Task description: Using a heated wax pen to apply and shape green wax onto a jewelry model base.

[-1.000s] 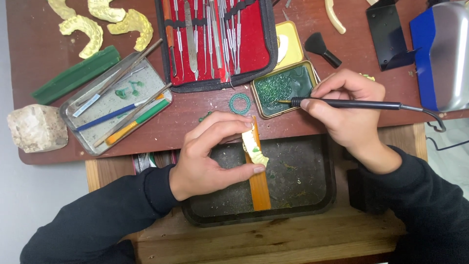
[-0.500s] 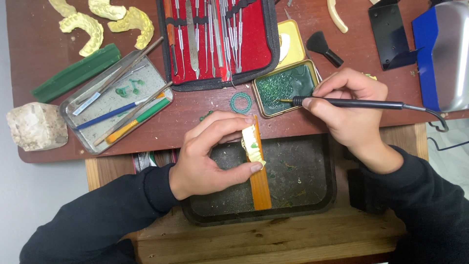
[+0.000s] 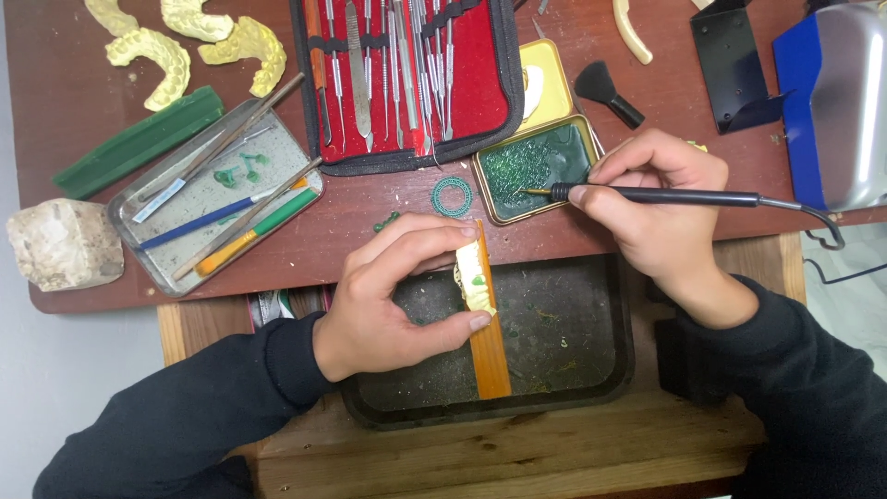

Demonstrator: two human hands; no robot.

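The left hand (image 3: 388, 300) pinches a small pale yellow dental cast (image 3: 475, 280) between thumb and fingers, steadying it against an upright orange wooden peg (image 3: 490, 342) that stands over a dark tray (image 3: 573, 370). The right hand (image 3: 661, 208) grips a thin black wax pen (image 3: 684, 196) like a pencil, cord trailing off to the right, its metal tip dipped into a small gold tin of green wax (image 3: 536, 166) (the wax looks crumbly and scraped).

Everything sits on a reddish-brown tabletop (image 3: 55, 111), with the dark tray set lower, in a wooden frame in front of it. Largest at the back right is a blue and silver machine (image 3: 836, 102), only partly in view. Next comes an open red-lined instrument case (image 3: 407, 79), its metal tools held under elastic loops. To the left lies a flat metal tray (image 3: 199, 199) holding a blue-handled tool, an orange and green one, and a few green wax scraps. Beside it rests a long green block (image 3: 139, 140), and at the left edge a rough whitish lump of plaster (image 3: 63, 243).

Three yellow jaw casts (image 3: 185, 42) lie in the far left corner. A small black brush (image 3: 605, 91) lies near the tin's open gold lid (image 3: 545, 81). A little green wax ring (image 3: 452, 195) sits just beside the tin, and a few green beads (image 3: 386, 222) lie near the left hand's fingers.
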